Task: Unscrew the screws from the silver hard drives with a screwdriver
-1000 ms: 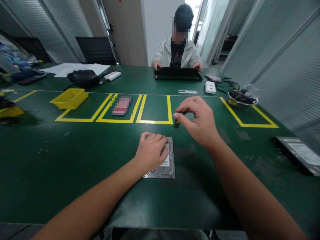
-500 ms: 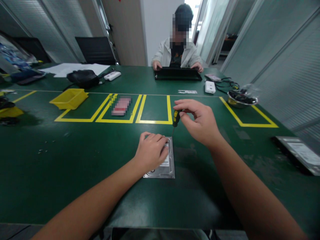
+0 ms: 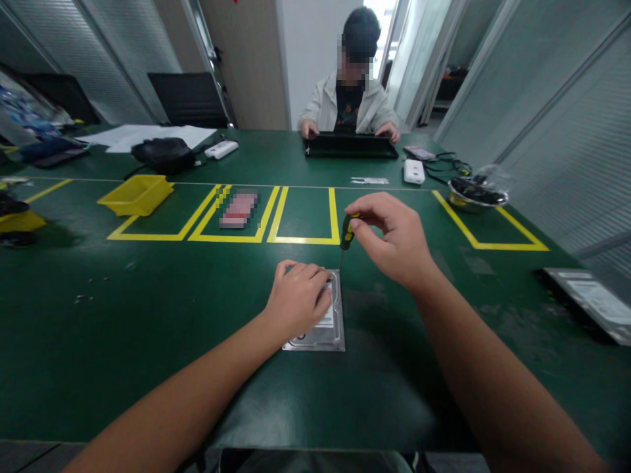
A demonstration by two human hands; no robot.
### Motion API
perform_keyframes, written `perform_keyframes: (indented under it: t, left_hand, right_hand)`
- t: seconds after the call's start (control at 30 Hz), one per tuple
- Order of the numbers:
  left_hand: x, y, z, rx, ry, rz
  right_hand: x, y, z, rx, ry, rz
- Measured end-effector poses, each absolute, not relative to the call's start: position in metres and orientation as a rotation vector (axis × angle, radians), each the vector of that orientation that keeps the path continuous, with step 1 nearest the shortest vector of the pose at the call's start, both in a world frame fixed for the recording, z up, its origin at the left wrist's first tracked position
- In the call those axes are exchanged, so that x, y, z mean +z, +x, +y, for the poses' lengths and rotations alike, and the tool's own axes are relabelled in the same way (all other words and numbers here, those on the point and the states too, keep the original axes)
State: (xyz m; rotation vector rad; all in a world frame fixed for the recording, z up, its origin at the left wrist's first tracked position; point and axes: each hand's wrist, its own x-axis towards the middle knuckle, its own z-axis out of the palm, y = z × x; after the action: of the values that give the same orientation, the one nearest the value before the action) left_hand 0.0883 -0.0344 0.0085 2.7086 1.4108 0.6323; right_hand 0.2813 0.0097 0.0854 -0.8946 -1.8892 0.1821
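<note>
A silver hard drive (image 3: 337, 328) with a white label lies flat on the green table in front of me. My left hand (image 3: 298, 299) is laid over its left and upper part, fingers curled onto the drive and holding it down. In my right hand (image 3: 394, 240) is a black and yellow screwdriver (image 3: 346, 236), pinched by the handle between thumb and fingers. The screwdriver stands nearly upright, its thin shaft reaching the drive's far right corner. Whether a screw sits under the tip is too small to tell.
A second drive (image 3: 591, 299) lies at the right. Several small screws (image 3: 83, 299) are scattered at the left. Beyond are a yellow bin (image 3: 135, 195), a metal bowl (image 3: 477, 200) of dark parts and a white box (image 3: 414, 172). Opposite, a person holds a black tray (image 3: 351, 146).
My right fingers have shifted on the screwdriver's handle, the index finger now bent closer over its top, and the handle has turned slightly. My left hand and the hard drive stay put.
</note>
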Motion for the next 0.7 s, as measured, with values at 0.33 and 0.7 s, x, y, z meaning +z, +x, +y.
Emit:
perform_keyframes:
  t: [0.33,0.7]
  left_hand:
    - [0.0090,0.0883,-0.0348,0.643,2.708,1.404]
    - [0.0091,0.0889,-0.0351,0.674,2.701,1.406]
  right_hand:
    - [0.0871,0.2812,0.0075,0.068,-0.924,-1.933]
    - [0.0894,0.2814,0.0088,0.016,-0.952,-2.004]
